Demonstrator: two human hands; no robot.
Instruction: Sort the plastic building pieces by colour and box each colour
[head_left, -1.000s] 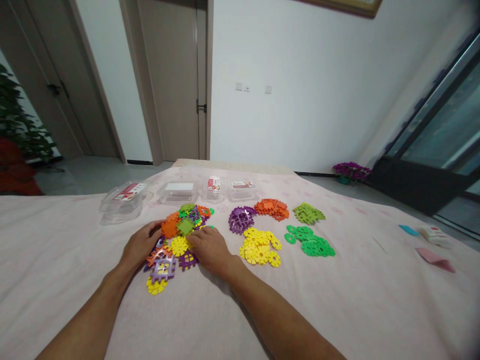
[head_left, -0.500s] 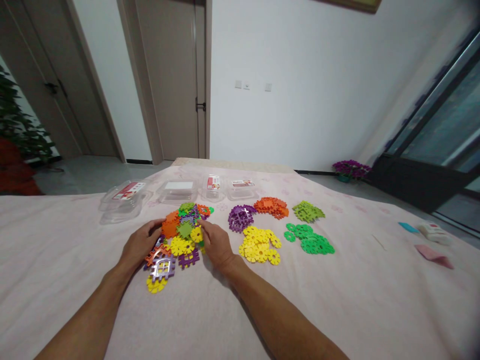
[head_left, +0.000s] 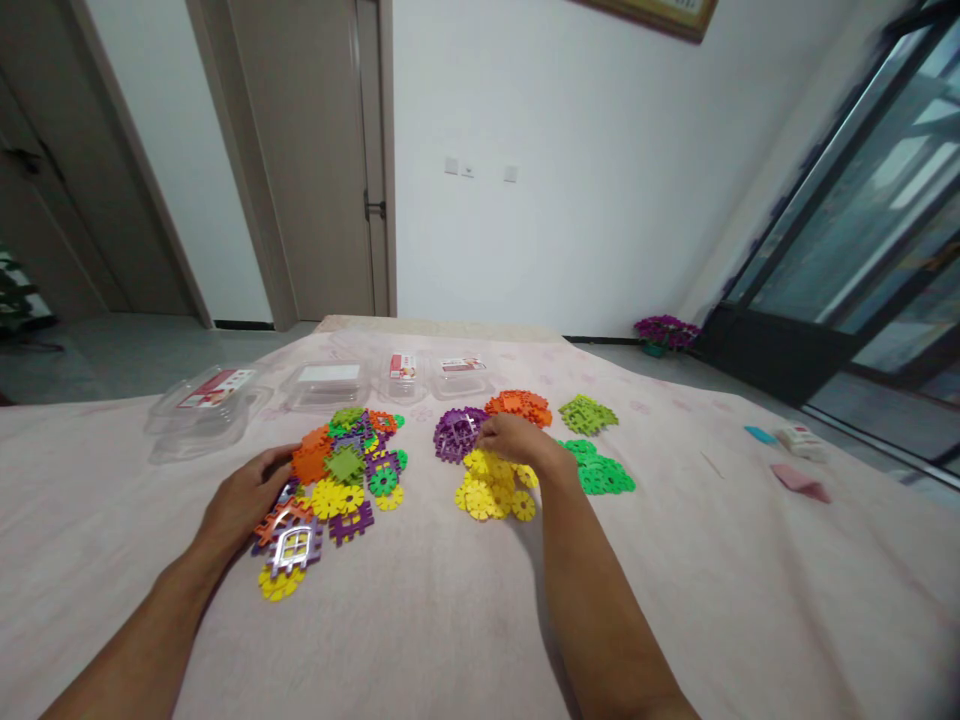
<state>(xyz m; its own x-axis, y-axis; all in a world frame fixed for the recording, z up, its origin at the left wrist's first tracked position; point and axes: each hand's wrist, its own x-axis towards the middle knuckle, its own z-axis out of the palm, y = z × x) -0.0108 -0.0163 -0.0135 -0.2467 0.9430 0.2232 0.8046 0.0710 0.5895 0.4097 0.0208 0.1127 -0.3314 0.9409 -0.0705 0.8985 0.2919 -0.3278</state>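
Right hand (head_left: 517, 440) covers part of yellow pile (head_left: 487, 495), grip unclear. Picture frame (head_left: 656, 18) cut by top edge. Label (head_left: 217, 388) print too small

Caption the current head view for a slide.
Left hand at a mixed pile of colorful plastic pieces, right hand over the yellow pile, clear plastic containers beyond.

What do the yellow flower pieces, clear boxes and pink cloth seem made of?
Yellow flower pieces: likely moulded plastic, by their even colour and repeated notched shape.
Clear boxes: probably thin, glossy plastic, being see-through with bright highlights.
Pink cloth: seemingly matte fabric, by its gentle folds; the fibre can't be told.
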